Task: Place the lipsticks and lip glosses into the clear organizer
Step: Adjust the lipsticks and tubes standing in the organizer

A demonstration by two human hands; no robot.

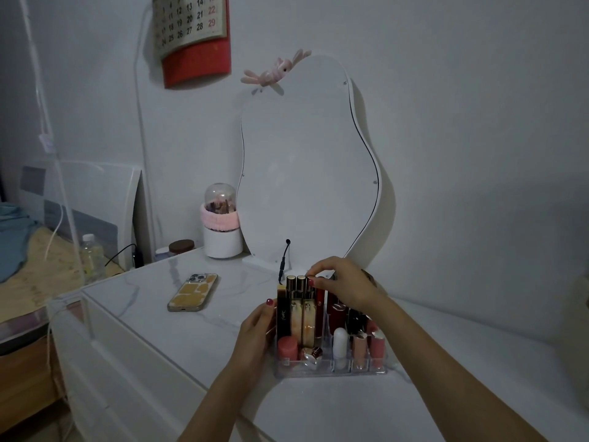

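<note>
The clear organizer [322, 370] stands on the white marble table top [197, 314], filled with several upright lipsticks and lip glosses. Tall gold and black tubes [301, 307] fill its back left; a red gloss [320, 299] stands beside them. Short pink lipsticks [377, 344] and a white tube [340, 341] stand in the front row. My left hand [255, 330] grips the organizer's left side. My right hand [344, 287] reaches over the back row, its fingertips pinched on the top of a tall tube there.
A phone [193, 291] lies on the table to the left. A wavy white mirror [306, 167] leans on the wall behind the organizer, with a black cable [283, 260] at its base. A domed brush holder [221, 224] stands at the back left.
</note>
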